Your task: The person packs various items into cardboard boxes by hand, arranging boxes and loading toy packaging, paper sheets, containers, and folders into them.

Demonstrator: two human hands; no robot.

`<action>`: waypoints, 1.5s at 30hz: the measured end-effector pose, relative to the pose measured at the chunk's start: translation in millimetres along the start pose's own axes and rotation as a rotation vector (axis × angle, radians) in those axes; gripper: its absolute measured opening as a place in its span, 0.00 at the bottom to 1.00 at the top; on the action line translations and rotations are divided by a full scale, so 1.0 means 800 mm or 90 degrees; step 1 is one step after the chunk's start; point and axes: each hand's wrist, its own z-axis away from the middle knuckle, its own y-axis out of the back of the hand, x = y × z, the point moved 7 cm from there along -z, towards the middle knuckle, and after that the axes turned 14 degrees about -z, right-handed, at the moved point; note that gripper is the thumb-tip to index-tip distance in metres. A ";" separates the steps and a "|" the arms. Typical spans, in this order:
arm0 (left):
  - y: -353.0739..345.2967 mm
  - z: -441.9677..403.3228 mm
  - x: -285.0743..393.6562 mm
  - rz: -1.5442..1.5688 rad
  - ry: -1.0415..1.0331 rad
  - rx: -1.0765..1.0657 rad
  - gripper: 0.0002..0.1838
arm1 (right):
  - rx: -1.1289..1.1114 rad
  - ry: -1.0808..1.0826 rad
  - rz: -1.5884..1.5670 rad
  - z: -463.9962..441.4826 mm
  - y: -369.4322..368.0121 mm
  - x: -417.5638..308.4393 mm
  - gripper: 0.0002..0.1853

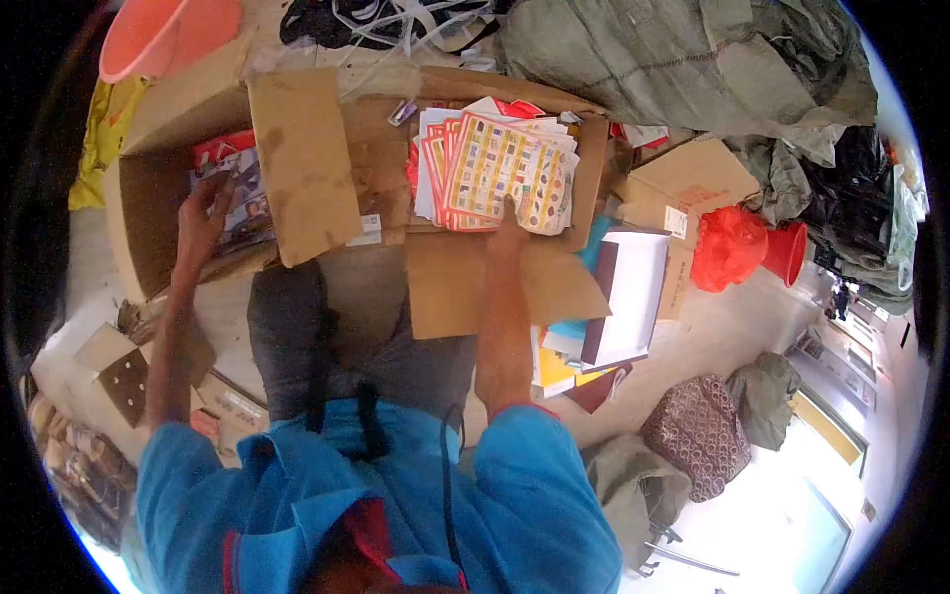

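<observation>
A crumpled olive-green cloth heap [643, 69] lay along the far edge of the visible floor [683, 346], beyond two open brown cardboard boxes, the left box [127, 233] and the right box [591, 183]. The left box's upright flap [302, 163] stood between them, a partial barrier; the right box's near flap [445, 297] lay folded outward, likely keeping its mouth clear. A pink plastic basin [163, 42] sat by the left box's far edge, a white-lined shallow tray [628, 292] near the right box's near-right corner. Fanned, red-edged printed paper sheets [485, 163] topped the right box; glossy printed packets [247, 213] lay in the left. The right hand [509, 230] had its thumb over the sheets' near edge, seemingly steadying them, other fingers hidden. The left hand [205, 208], loosely curled, was at the packets; whether it gripped any could not be told.
</observation>
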 end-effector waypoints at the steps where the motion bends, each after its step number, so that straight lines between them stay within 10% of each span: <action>1: 0.013 0.015 0.014 0.055 -0.009 0.065 0.18 | -0.081 0.026 -0.185 0.015 -0.012 -0.012 0.29; 9: -0.008 0.081 0.082 0.128 -0.046 0.149 0.16 | 0.060 0.061 -0.264 0.072 -0.010 -0.046 0.18; 11: -0.028 0.087 0.097 -0.234 -0.021 0.035 0.15 | 0.027 0.052 -0.313 0.081 -0.019 -0.052 0.18; 19: -0.017 0.093 0.125 -0.246 -0.085 0.148 0.17 | -0.065 0.125 -0.129 0.059 0.000 -0.046 0.21; 31: -0.020 0.104 0.131 -0.277 -0.075 0.229 0.18 | -0.107 -0.152 0.017 0.053 -0.014 -0.018 0.21; 45: -0.039 0.112 0.120 -0.285 -0.134 0.293 0.14 | -0.193 0.157 -0.244 0.017 -0.036 -0.020 0.24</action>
